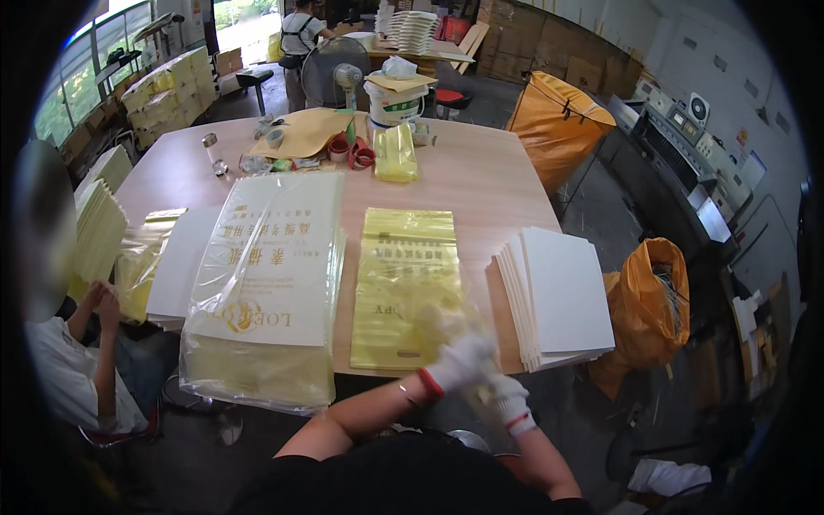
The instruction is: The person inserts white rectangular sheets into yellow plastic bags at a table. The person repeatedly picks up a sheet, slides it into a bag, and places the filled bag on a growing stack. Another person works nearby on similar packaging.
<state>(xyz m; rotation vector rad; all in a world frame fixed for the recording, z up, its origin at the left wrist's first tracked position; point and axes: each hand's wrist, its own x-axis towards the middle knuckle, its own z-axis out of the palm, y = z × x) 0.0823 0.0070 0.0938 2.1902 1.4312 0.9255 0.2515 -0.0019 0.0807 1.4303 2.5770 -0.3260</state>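
Observation:
My left hand (462, 359) and my right hand (501, 393), both in white knit gloves with red cuffs, are close together at the table's near edge. Motion smears their fingers, so I cannot make out what they hold, if anything. A pale yellowish blur sits just beyond my left hand, over the corner of a stack of yellow plastic bags (403, 266) lying flat with a handle slot near me. Right of my hands stands a stack of white paper sheets (566, 300) in offset bundles. On the left lies a pile of filled clear bags (266, 257) with white sheets inside.
Farther back on the table (481, 172) are a white bucket (396, 101), a folded yellow bag (396, 154), red tape rolls (362, 157) and a glass bottle (215, 154). Orange sacks (558, 129) stand at right. One person sits at left; another stands behind a fan (336, 73).

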